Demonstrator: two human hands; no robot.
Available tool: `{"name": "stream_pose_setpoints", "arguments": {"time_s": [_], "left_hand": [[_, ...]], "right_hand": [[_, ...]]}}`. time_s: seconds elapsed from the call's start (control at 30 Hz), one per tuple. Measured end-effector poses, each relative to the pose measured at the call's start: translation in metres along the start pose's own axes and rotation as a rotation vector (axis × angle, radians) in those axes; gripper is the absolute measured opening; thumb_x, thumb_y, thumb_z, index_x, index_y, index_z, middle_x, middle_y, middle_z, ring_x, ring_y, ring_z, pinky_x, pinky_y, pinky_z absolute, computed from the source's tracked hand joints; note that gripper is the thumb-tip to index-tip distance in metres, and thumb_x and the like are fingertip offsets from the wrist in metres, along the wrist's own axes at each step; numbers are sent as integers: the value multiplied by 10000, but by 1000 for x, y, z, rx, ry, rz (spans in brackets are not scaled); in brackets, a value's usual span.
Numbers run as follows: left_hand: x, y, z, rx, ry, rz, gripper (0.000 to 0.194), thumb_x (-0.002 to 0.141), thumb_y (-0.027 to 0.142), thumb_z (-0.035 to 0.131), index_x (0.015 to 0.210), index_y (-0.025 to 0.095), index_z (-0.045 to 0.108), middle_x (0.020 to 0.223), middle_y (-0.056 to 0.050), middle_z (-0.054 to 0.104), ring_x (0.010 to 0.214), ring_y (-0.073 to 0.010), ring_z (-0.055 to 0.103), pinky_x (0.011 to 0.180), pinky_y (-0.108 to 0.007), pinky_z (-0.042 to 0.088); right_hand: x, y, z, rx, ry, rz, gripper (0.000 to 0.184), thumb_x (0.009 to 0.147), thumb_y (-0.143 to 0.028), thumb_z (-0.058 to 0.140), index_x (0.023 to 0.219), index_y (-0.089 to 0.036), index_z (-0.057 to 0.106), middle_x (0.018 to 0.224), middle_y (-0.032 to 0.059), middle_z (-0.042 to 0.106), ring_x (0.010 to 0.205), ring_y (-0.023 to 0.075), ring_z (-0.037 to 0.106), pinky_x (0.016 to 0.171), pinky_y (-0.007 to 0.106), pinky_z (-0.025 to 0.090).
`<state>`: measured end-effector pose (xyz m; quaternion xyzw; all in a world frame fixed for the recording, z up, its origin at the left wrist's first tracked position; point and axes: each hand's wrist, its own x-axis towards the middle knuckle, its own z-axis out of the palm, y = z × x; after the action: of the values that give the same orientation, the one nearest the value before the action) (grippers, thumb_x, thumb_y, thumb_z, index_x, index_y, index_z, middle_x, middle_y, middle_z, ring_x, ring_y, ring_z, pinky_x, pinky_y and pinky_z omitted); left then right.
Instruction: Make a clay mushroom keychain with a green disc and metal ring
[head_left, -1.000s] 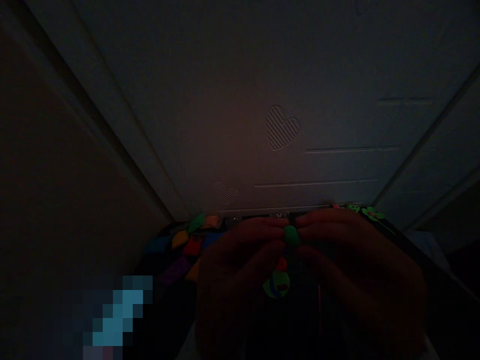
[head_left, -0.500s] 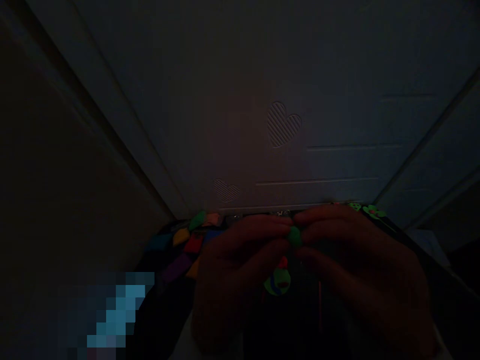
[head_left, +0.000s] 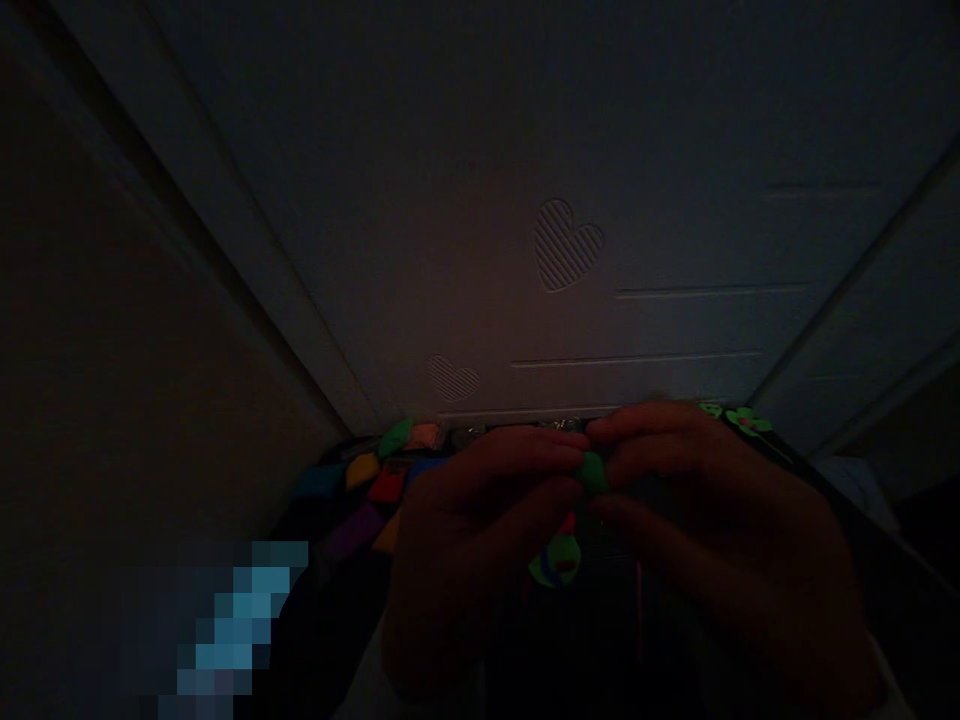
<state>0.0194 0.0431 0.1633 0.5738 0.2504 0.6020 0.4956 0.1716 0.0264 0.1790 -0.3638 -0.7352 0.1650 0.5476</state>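
A small green lump of modelling clay [head_left: 594,472] is pinched between the fingertips of both hands. My left hand [head_left: 476,530] is closed on it from the left, thumb below and fingers above. From the right, my right hand [head_left: 720,520] grips its other side in the same way. Just beneath the lump, on the dark surface, lies a light green clay piece [head_left: 559,560] with blue and red parts, partly covered by my left hand. The dim light hides fine detail.
Coloured clay blocks, among them a purple one [head_left: 354,530], a yellow one [head_left: 362,470] and a red one [head_left: 388,482], lie to the left. Green flower shapes [head_left: 748,420] sit at the back right. Behind rises a pale panel [head_left: 450,250] with embossed hearts. A thin pink strip [head_left: 640,610] lies in front.
The green lump has shifted and turned slightly between the fingertips. Both hands stay in nearly the same place.
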Motion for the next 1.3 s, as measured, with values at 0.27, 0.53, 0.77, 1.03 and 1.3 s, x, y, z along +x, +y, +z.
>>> {"name": "stream_pose_setpoints", "arguments": {"time_s": [0.27,0.53,0.77,1.03,1.3], "left_hand": [[0,0,-1,1,-41,21,179,748,132,635,826,280,698,896,52,666,854,-74,609,755,-103,495],[-2,1,2,-84,-2,-78,180,737,156,651,856,287,683,881,63,676,815,-84,631,706,-122,520],[-2,1,1,-72,-8,-46,239,732,113,649,871,306,674,876,71,684,822,-83,637,728,-123,520],[-2,-1,1,-95,-18,53,240,753,121,626,908,299,666,943,63,668,893,-92,618,778,-138,510],[-3,2,-3,-53,-37,-160,151,766,195,622,875,272,692,850,25,686,773,-103,628,692,-142,508]], "right_hand": [[3,2,0,1,-19,7,96,723,-169,661,797,-194,604,964,-22,609,910,56,573,798,105,443],[3,1,-1,-23,-9,-17,110,725,-173,662,823,-196,617,957,-21,620,912,56,575,806,99,437],[0,0,0,-58,10,-5,101,743,-192,644,837,-213,616,972,-29,614,913,58,574,803,113,443],[2,-2,-1,-53,4,2,90,748,-204,645,833,-220,620,971,-36,620,930,61,574,807,114,446],[-3,-4,-2,-195,28,-86,154,752,-210,641,896,-247,601,1035,-39,584,964,68,554,828,120,444]]}}
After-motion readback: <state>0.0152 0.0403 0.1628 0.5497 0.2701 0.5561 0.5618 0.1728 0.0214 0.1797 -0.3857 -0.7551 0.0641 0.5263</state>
